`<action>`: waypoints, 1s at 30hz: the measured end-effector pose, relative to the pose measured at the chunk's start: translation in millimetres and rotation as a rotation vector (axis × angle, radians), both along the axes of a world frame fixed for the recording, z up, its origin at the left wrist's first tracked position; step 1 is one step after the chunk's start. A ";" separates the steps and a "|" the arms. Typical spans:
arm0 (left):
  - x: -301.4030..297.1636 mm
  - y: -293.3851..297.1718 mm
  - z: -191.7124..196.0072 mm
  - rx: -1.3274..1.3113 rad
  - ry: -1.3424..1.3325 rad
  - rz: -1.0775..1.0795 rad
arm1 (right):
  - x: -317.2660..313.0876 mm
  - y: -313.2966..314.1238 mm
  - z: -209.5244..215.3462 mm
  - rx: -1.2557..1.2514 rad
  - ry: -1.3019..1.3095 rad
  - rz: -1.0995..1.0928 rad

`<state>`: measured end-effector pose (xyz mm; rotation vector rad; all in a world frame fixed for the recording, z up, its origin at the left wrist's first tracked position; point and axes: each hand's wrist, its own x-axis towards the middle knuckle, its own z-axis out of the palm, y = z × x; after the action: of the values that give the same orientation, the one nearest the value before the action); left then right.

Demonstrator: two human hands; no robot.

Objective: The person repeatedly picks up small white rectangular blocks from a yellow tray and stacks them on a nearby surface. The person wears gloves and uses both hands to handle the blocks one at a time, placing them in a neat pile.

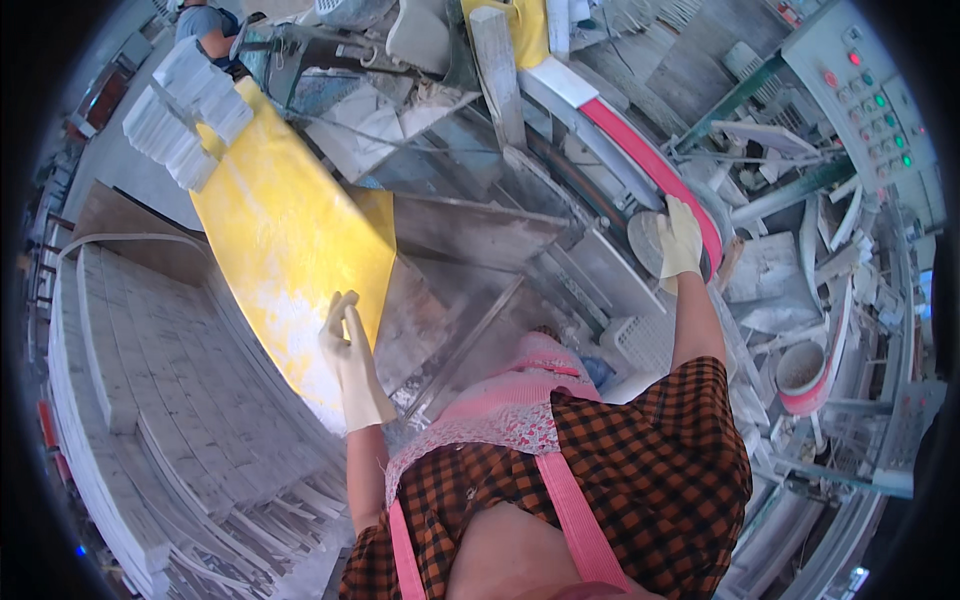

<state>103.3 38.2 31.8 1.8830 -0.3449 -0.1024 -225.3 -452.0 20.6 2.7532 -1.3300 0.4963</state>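
Pale rubber gloves cover both my hands. My left hand [350,365] is open, fingers apart and slightly bent, over the near right side of a yellow-covered table [290,230] dusted with white powder. Nothing shows in it. Out to the right, my right hand [682,240] rests by the inner edge of a pink-red belt [650,160], its fingers stretched along it. Just left of that hand is a round grey disc [646,242], partly covered by the glove. A white flat piece [560,82] lies at the belt's far end.
Stacked white strips [190,110] stand on the yellow table's far end. Long marbled strips [170,370] are piled at my left. A control panel [865,100] with lit buttons is at the far right, above a pink-rimmed bucket [800,370]. Another person [205,35] stands far left.
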 end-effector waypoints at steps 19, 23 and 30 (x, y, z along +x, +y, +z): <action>-31.2 -148.0 -44.6 0.912 -0.506 -0.247 | 118.4 -168.8 -125.9 0.688 -0.334 0.981; -32.4 -152.5 -41.2 0.930 -0.544 -0.247 | 110.2 -166.3 -113.5 0.190 0.114 1.075; -36.4 -156.0 -33.2 0.947 -0.614 -0.238 | 116.5 -143.3 -38.0 -0.071 0.500 1.235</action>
<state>66.9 -117.8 -1.4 2.7827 -1.0828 0.1983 -108.8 -595.3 -17.4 2.9776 0.5534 -0.1628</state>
